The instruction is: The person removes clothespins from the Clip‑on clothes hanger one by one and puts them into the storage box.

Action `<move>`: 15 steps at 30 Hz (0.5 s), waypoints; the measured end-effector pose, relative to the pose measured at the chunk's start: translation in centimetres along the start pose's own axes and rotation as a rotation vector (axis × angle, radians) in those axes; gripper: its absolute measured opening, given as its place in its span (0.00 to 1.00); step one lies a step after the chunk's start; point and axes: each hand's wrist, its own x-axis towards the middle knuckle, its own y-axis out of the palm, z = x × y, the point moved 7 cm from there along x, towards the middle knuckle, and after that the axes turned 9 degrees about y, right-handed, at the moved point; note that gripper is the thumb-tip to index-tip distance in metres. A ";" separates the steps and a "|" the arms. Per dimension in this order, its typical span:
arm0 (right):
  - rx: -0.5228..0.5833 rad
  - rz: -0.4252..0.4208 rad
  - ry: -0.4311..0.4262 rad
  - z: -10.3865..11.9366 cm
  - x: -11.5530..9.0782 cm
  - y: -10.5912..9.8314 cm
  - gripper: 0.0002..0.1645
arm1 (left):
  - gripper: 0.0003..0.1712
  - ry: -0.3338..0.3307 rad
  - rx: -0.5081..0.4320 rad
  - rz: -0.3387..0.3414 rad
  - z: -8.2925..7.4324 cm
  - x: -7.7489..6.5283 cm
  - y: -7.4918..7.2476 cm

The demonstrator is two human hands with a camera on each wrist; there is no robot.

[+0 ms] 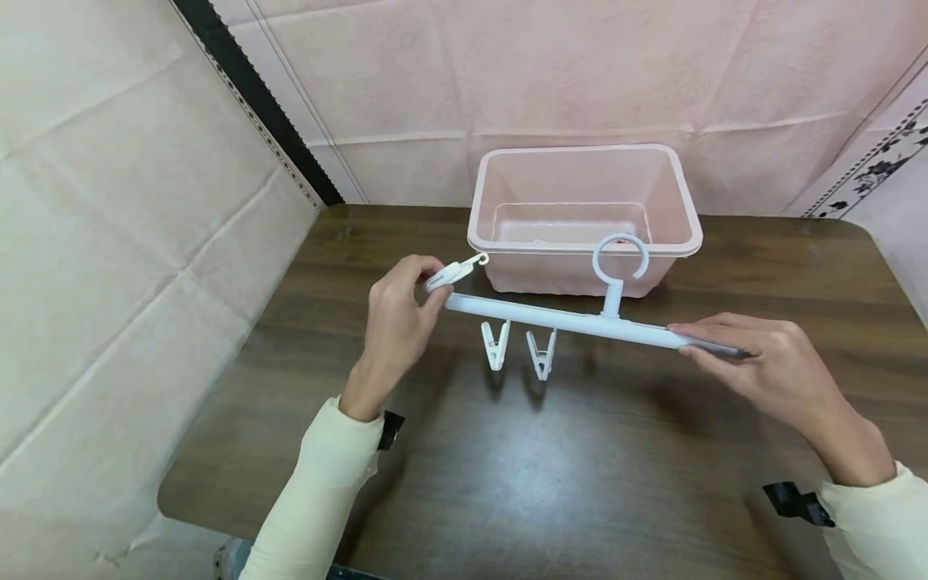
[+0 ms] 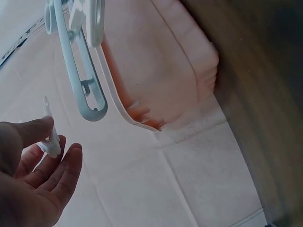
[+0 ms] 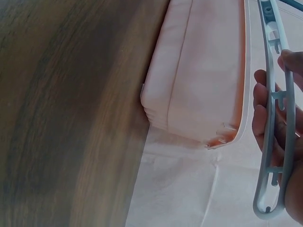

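At the right edge, a person's right hand [image 3: 280, 130] gripped a long, slotted, pale blue bar [image 3: 269, 94] between thumb and fingers. Left of it appeared a pink bin [image 3: 203, 71]; a brown wood-grain tabletop [image 3: 71, 118] filled the far left, with creased pale sheeting [image 3: 175, 184] beyond.

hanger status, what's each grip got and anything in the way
Left grip pinching white clip, off hanger. Right grip holding pale blue hanger near right end. Two clips hanging from it. Pink bin behind, nothing seen between clip and hanger.
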 end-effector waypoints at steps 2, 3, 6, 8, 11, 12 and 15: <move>-0.001 0.002 -0.001 0.0 0.0 0.0 0.29 | 0.09 0.002 -0.020 0.013 0.3 0.8 0.4; 0.000 0.003 0.000 0.0 0.0 0.0 0.29 | 0.09 0.006 -0.024 0.016 0.4 1.3 0.6; 0.003 0.008 0.004 0.0 0.0 0.0 0.28 | 0.09 0.024 -0.029 0.034 0.7 2.7 1.2; 0.004 0.009 0.005 0.0 0.0 0.0 0.28 | 0.10 0.037 -0.031 0.055 1.0 3.8 1.8; 0.001 0.006 0.009 -0.1 -0.1 0.0 0.28 | 0.11 0.042 -0.030 0.110 1.5 5.3 3.1; -0.001 0.006 0.011 -0.1 -0.1 0.0 0.29 | 0.11 0.039 -0.029 0.129 1.7 5.8 3.5; -0.007 0.004 0.010 0.0 -0.1 0.0 0.29 | 0.12 0.015 -0.026 0.185 2.6 6.9 4.8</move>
